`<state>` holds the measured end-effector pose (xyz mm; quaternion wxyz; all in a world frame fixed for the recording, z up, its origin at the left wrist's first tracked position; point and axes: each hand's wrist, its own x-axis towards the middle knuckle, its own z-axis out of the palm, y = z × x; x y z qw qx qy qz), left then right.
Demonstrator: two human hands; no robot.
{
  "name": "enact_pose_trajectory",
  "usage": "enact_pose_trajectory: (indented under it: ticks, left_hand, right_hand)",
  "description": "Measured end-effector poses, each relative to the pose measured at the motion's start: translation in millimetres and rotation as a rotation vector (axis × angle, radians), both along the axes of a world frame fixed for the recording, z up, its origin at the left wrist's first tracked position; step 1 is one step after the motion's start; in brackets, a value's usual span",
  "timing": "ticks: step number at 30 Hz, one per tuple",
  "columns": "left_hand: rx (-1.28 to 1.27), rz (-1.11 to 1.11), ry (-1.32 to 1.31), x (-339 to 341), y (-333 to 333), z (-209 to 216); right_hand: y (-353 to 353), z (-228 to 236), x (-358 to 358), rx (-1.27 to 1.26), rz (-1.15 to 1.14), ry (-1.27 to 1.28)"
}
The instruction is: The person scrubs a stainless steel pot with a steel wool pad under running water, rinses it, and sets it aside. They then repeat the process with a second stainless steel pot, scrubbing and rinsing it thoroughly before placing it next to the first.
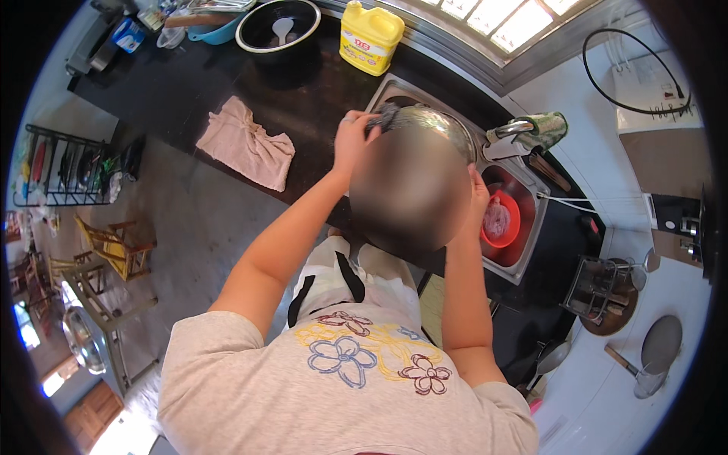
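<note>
A large, round, shiny metal vessel (pixel 434 121) is tilted over the sink (pixel 388 89) in front of me. A blurred patch covers most of it, so I cannot tell whether it is a pot or a basin. At its upper left edge, my left hand (pixel 353 142) has its fingers closed on a dark scouring pad (pixel 385 116) pressed to the metal. On the opposite side, my right hand (pixel 478 196) grips the vessel's edge, its fingers partly hidden. Just beyond that hand, a red plastic bowl (pixel 512 239) with something whitish inside sits in the sink's right basin.
Left on the black counter (pixel 318 98) lies a crumpled pink cloth (pixel 246 144). Behind stand a yellow jug (pixel 370 38) and a black basin (pixel 250 34) holding a white scoop. A faucet (pixel 512 130) draped with a green cloth (pixel 547 130) rises at the sink's back.
</note>
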<state>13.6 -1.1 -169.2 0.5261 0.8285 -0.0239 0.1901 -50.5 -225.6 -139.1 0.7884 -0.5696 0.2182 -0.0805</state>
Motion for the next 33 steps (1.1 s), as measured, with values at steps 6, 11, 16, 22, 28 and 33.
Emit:
enact_pose_trajectory:
  ticks: [6, 11, 16, 22, 28, 33]
  left_hand:
    - [0.082, -0.06, 0.232, 11, -18, -93]
    - [0.452, -0.088, 0.454, 13, -38, -157]
    - [0.297, -0.228, 0.35, 28, -73, -179]
    - [-0.52, -0.062, 0.884, 38, -95, -179]
    - [-0.954, -0.255, 0.978, 24, -82, -158]
    - [-1.106, -0.25, 1.147, 1, -101, -103]
  right_hand:
    - [-60, -4, -9, -0.102, -0.121, 0.076]
    - [-101, -42, -31, 0.1, -0.146, 0.053]
    - [-138, -90, -42, 0.332, -0.108, 0.159]
    - [-170, -124, -18, 0.342, -0.075, 0.292]
    - [-224, -108, 49, 0.402, 0.216, 0.436]
    - [-219, -136, 66, 0.345, 0.274, 0.416]
